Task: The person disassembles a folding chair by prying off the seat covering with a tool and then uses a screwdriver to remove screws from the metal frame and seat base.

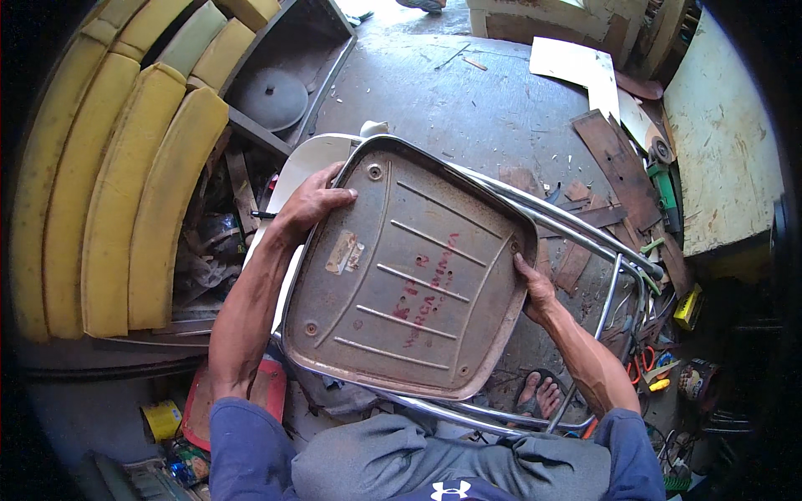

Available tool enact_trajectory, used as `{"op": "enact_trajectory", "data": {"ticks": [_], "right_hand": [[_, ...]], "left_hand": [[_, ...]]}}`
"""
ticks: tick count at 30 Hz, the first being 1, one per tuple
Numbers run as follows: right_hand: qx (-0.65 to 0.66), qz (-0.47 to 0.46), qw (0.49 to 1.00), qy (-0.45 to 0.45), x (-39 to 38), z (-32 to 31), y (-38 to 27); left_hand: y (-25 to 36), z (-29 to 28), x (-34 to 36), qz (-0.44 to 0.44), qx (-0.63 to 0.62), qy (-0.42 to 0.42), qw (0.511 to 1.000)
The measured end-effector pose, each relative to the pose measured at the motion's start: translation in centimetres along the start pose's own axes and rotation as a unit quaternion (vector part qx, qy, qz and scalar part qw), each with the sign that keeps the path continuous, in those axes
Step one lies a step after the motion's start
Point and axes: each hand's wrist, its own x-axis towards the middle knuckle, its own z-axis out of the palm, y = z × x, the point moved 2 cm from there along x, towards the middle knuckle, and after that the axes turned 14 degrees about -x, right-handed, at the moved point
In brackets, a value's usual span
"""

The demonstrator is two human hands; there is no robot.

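A rusty metal chair seat pan, squarish with rounded corners, raised ribs and faded red markings, is held tilted over my lap. My left hand grips its upper left edge, thumb on the ribbed face and the other fingers hidden behind. At the right edge my right hand has its thumb on the rim, with its fingers mostly out of sight. Beneath and behind the pan lies a chrome tubular chair frame. A white board shows past the pan's left side.
Long yellow foam cushions are stacked at the left beside a grey open box holding a round lid. Wood scraps, a green angle grinder and orange-handled scissors lie at right. A red seat panel rests lower left.
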Motion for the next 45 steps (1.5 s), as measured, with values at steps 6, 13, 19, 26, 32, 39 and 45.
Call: {"op": "enact_trajectory", "data": {"ticks": [6,13,19,26,32,39,45], "right_hand": [[-0.018,0.026,0.999,-0.036,-0.4,0.1,-0.7],[-0.021,0.046,0.997,-0.065,-0.6,-0.1,-0.9],[-0.038,0.044,0.996,-0.061,-0.9,-0.3,-1.0],[-0.087,0.035,0.996,-0.01,0.0,0.0,-0.4],[-0.088,-0.018,0.996,-0.003,0.3,-0.5,0.7],[-0.108,0.009,0.994,0.01,0.7,-1.3,0.9],[-0.106,-0.004,0.994,0.013,0.4,-0.8,0.5]], "left_hand": [[-0.2,-0.2,0.1,0.004,0.004,0.006,1.0],[-0.1,-0.5,0.5,-0.029,0.055,0.002,0.998],[-0.3,0.1,0.7,-0.017,0.054,0.027,0.998],[-0.1,-0.5,0.2,-0.041,0.227,0.077,0.97],[-0.2,0.3,0.7,-0.045,0.279,0.093,0.955],[0.3,0.6,-0.4,-0.047,0.26,0.086,0.961],[-1.0,-0.1,1.3,-0.022,0.317,0.098,0.943]]}}
